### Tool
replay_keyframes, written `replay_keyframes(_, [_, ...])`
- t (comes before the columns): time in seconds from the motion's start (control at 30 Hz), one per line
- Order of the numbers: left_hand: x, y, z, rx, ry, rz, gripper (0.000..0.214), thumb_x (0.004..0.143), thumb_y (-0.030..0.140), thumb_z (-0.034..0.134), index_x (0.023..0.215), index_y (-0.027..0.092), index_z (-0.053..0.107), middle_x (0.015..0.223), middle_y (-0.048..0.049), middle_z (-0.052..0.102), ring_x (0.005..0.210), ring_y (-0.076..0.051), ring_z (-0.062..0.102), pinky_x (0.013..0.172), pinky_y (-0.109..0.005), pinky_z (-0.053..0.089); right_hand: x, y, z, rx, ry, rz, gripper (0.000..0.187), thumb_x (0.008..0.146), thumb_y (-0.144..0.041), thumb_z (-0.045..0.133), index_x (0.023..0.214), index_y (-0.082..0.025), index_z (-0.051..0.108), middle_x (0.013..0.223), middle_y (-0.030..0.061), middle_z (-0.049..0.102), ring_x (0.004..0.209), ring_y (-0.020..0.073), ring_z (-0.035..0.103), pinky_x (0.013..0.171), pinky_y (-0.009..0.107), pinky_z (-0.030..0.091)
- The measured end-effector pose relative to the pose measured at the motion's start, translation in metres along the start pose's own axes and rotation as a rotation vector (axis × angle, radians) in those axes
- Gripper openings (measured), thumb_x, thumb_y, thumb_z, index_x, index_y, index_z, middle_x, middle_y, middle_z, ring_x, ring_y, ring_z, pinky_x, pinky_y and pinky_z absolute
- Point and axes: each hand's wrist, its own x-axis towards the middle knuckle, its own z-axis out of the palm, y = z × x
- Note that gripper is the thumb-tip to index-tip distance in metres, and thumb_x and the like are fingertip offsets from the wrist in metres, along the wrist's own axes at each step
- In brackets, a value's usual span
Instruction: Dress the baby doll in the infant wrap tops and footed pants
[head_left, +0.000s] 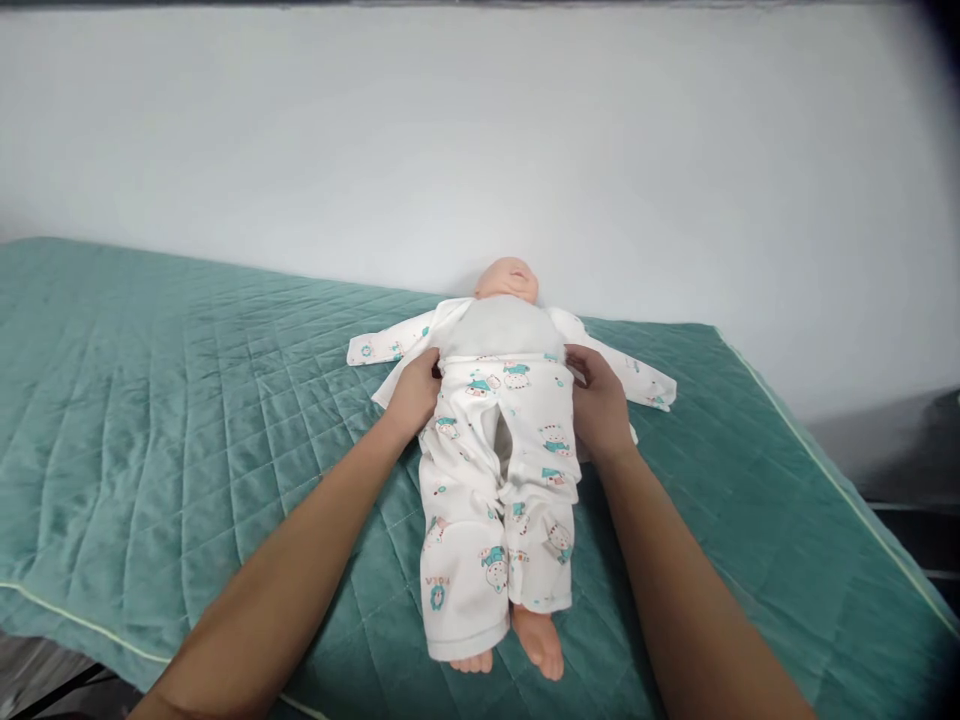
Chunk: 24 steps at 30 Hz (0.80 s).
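Observation:
A baby doll (pixel 508 278) lies on its back, its head toward the wall and its bare feet toward me. White printed pants (pixel 536 430) cover its legs up to the waist, with a gap open at the crotch. Under the doll a matching white shirt (pixel 390 342) is spread open, sleeves out to both sides, leaving the grey-white torso (pixel 499 325) bare. At the waistband's left side my left hand (pixel 415 390) has its fingers closed on the pants. My right hand (pixel 596 400) grips the waistband on the right side, fingertips partly hidden.
A green quilted cover (pixel 225 420) with pale piping lies beneath the doll. Behind it rises a plain white wall (pixel 375 140). The cover's right edge runs diagonally, with a dark object (pixel 930 460) beyond it.

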Motion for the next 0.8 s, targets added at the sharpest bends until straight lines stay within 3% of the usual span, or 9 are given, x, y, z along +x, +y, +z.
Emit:
replay_keyframes(0.1, [-0.003, 0.001, 0.0, -0.015, 0.194, -0.048, 0.024, 0.07, 0.012, 0.061, 0.092, 0.02, 0.055, 0.087, -0.0012, 0.066, 0.082, -0.017, 0.062, 0.079, -0.032, 0.051, -0.001, 0.002, -0.001, -0.057, -0.016, -0.118, 0.036, 0.078, -0.025, 0.064, 0.114, -0.024, 0.065, 0.126, 0.0074, 0.065, 0.119, 0.0236, 0.061, 0.105, 0.047, 0.051])
replay_keyframes(0.23, [-0.006, 0.006, -0.003, 0.003, 0.333, 0.103, 0.022, 0.075, 0.009, 0.056, 0.093, 0.021, 0.059, 0.093, -0.0019, 0.064, 0.093, -0.015, 0.062, 0.085, -0.029, 0.051, -0.002, 0.002, -0.003, -0.162, 0.02, -0.295, 0.033, 0.081, -0.02, 0.06, 0.112, -0.027, 0.069, 0.124, 0.0053, 0.065, 0.12, 0.0238, 0.06, 0.106, 0.046, 0.05])
replay_keyframes(0.37, [-0.009, 0.012, -0.004, 0.075, 0.205, 0.278, 0.014, 0.084, 0.015, 0.055, 0.091, 0.022, 0.065, 0.099, -0.0021, 0.065, 0.099, -0.017, 0.061, 0.094, -0.033, 0.051, 0.001, -0.002, -0.007, -0.232, -0.082, -0.18, 0.034, 0.079, -0.021, 0.057, 0.11, -0.025, 0.07, 0.119, 0.006, 0.07, 0.114, 0.027, 0.064, 0.107, 0.05, 0.048])
replay_keyframes(0.53, [-0.011, 0.014, -0.008, 0.238, 0.175, 0.433, 0.013, 0.088, 0.018, 0.059, 0.094, 0.024, 0.069, 0.117, -0.0043, 0.066, 0.121, -0.021, 0.056, 0.115, -0.043, 0.04, 0.003, -0.004, -0.01, -0.214, -0.239, -0.019, 0.044, 0.076, -0.025, 0.061, 0.12, -0.024, 0.065, 0.118, 0.0058, 0.07, 0.11, 0.028, 0.064, 0.103, 0.051, 0.05])
replay_keyframes(0.6, [-0.011, 0.015, -0.012, 0.226, 0.082, 0.436, 0.011, 0.09, 0.021, 0.059, 0.095, 0.024, 0.069, 0.123, -0.0043, 0.065, 0.124, -0.02, 0.056, 0.116, -0.043, 0.039, 0.002, -0.003, -0.009, -0.188, -0.223, -0.028, 0.043, 0.076, -0.026, 0.063, 0.118, -0.025, 0.064, 0.123, 0.0059, 0.068, 0.113, 0.0274, 0.063, 0.103, 0.05, 0.051])
replay_keyframes(0.73, [-0.01, 0.021, -0.02, 0.231, -0.082, 0.385, 0.008, 0.088, 0.03, 0.068, 0.094, 0.025, 0.069, 0.138, -0.0037, 0.06, 0.138, -0.022, 0.047, 0.123, -0.045, 0.032, 0.0, -0.006, -0.006, -0.173, -0.038, -0.164, 0.046, 0.08, -0.024, 0.06, 0.125, -0.028, 0.063, 0.139, 0.0053, 0.06, 0.129, 0.025, 0.055, 0.109, 0.047, 0.049])
replay_keyframes(0.8, [-0.011, 0.025, -0.023, 0.25, -0.122, 0.362, 0.011, 0.086, 0.032, 0.071, 0.096, 0.026, 0.069, 0.142, -0.0035, 0.058, 0.142, -0.023, 0.042, 0.125, -0.046, 0.029, -0.001, -0.009, -0.005, -0.179, -0.07, -0.2, 0.051, 0.082, -0.021, 0.058, 0.132, -0.031, 0.061, 0.145, 0.0025, 0.057, 0.136, 0.0238, 0.052, 0.115, 0.047, 0.045])
